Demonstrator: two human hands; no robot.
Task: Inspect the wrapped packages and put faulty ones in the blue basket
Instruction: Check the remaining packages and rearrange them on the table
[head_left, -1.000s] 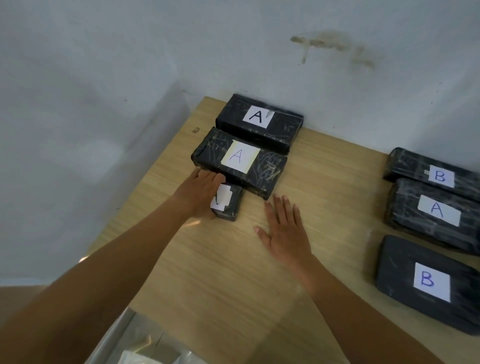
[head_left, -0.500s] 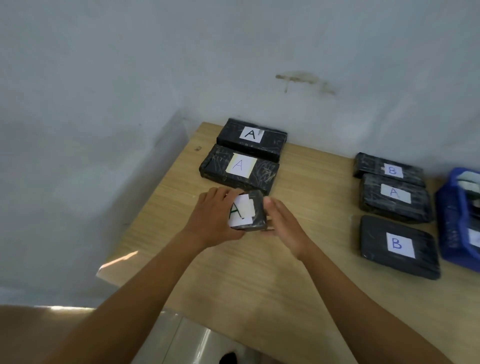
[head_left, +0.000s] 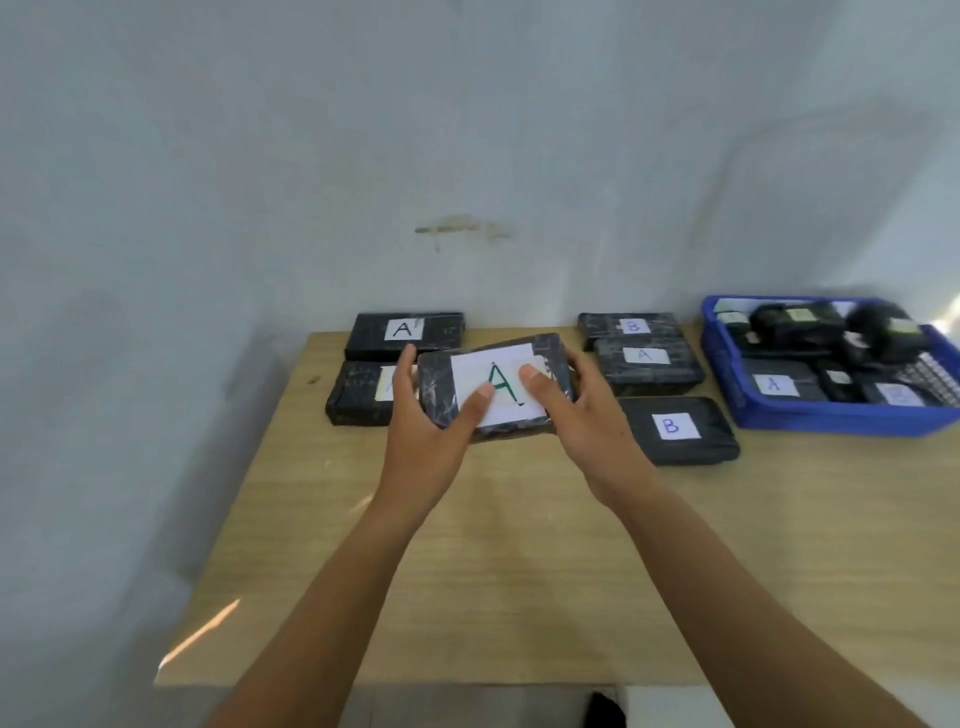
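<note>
Roughly at the centre of the frame, the held package (head_left: 496, 364), wrapped in black, is lifted clear of the wooden worktop (head_left: 493, 571) and gripped from both sides. The left hand (head_left: 423, 431) curls round its left end, thumb laid across the white label, whose green letter A faces the camera. The right hand (head_left: 592, 421) clasps the right end the same way, thumb on the label's right part. The package sits slightly tilted, its right end higher in the picture.

At middle left, two more black packages lie on the worktop. The rear A package (head_left: 405, 335) is against the pale wall (head_left: 467, 156), and the front A package (head_left: 358, 397) lies just before it, partly hidden by the left hand.

Right of centre runs a column of three. The small B package (head_left: 631, 327) is by the wall, and the middle A package (head_left: 647, 366) touches it. The large B package (head_left: 675, 431) is lowest in the frame, its left end behind the right hand.

At the right edge stands the blue basket (head_left: 831, 418), holding several black wrapped items. One label there reads A; the others are too blurred to read.
</note>
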